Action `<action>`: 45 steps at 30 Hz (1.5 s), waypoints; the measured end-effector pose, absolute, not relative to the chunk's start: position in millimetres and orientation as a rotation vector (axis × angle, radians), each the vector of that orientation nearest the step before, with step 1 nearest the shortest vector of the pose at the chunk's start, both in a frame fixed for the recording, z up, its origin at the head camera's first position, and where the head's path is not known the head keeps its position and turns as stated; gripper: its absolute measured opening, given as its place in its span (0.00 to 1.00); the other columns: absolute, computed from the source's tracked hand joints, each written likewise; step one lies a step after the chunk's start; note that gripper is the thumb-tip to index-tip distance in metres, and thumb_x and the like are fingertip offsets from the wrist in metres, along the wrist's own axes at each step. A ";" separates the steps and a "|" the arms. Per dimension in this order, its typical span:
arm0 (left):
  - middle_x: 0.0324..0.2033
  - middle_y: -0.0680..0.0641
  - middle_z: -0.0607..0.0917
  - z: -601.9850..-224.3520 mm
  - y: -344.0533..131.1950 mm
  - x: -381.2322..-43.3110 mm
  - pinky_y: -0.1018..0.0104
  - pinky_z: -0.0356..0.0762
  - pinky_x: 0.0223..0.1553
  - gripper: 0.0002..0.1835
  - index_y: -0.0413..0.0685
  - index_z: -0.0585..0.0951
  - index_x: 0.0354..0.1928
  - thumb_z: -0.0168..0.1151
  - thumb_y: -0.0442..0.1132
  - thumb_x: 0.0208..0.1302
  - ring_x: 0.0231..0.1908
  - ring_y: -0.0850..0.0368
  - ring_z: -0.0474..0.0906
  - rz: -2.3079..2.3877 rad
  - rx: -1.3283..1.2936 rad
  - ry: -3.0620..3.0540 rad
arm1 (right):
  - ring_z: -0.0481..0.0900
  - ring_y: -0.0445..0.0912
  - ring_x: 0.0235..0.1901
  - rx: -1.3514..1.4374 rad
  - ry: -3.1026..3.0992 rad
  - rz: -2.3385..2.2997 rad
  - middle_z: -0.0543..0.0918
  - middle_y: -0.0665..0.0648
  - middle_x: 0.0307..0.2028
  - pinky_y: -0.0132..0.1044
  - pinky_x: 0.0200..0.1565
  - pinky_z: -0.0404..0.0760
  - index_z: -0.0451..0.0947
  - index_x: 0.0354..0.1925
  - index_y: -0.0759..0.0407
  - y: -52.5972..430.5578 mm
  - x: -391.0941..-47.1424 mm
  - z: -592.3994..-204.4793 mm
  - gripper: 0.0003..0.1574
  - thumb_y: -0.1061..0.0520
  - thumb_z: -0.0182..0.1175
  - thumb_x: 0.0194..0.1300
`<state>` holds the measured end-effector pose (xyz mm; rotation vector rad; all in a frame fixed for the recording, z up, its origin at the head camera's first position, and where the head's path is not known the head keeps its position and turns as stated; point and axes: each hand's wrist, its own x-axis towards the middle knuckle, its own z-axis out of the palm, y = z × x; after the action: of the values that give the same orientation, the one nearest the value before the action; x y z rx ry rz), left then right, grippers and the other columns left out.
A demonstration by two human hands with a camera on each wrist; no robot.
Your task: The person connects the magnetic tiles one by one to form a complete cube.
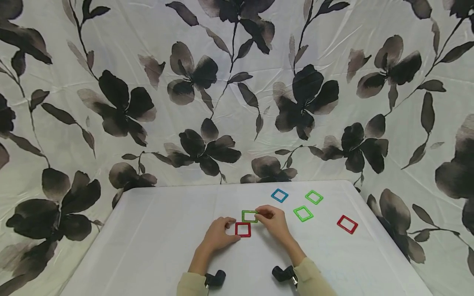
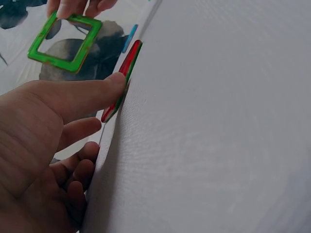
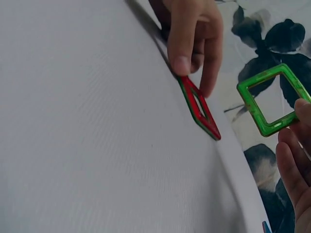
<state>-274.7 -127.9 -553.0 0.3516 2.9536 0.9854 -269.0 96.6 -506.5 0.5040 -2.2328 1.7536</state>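
A red square magnetic tile (image 1: 249,230) lies near the table's middle, with a green layer showing beneath it in both wrist views. My left hand (image 1: 216,235) holds it at its left side, thumb (image 2: 115,82) on the near corner and a fingertip by the far one. Just beyond it, my right hand (image 1: 273,222) pinches a green square tile (image 1: 242,216) by its right edge. In the left wrist view this green tile (image 2: 86,47) is raised and tilted, apart from the red one.
To the right on the white table (image 1: 148,238) lie a blue tile (image 1: 276,199), a far green tile (image 1: 318,193), a nearer green tile (image 1: 309,211) and another red tile (image 1: 350,220). A flower-patterned cloth (image 1: 237,111) hangs behind the table's back edge.
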 end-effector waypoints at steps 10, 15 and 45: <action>0.32 0.53 0.75 -554.4 -129.6 -273.7 0.60 0.71 0.37 0.27 0.49 0.83 0.49 0.78 0.50 0.46 0.36 0.58 0.70 0.981 0.393 2.982 | 0.81 0.43 0.29 0.545 -2.214 1.765 0.86 0.55 0.32 0.31 0.34 0.79 0.84 0.38 0.61 81.0 -292.1 -541.5 0.07 0.64 0.69 0.59; 0.34 0.53 0.75 -556.7 -128.8 -272.4 0.59 0.72 0.38 0.27 0.48 0.83 0.49 0.77 0.50 0.47 0.37 0.56 0.71 0.984 0.375 2.983 | 0.81 0.43 0.30 0.535 -2.226 1.781 0.86 0.52 0.32 0.33 0.35 0.79 0.85 0.37 0.57 77.4 -293.8 -544.6 0.06 0.62 0.69 0.60; 0.33 0.53 0.74 -561.0 -127.1 -273.9 0.59 0.70 0.37 0.27 0.47 0.82 0.49 0.77 0.50 0.46 0.36 0.56 0.69 0.995 0.404 3.003 | 0.81 0.55 0.32 0.528 -2.301 1.816 0.85 0.63 0.34 0.30 0.32 0.78 0.82 0.40 0.69 80.9 -277.3 -516.1 0.07 0.67 0.65 0.62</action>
<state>-273.9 -127.1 -561.0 0.4044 3.0031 0.9955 -277.3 80.9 -516.1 0.5285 -2.3008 1.8162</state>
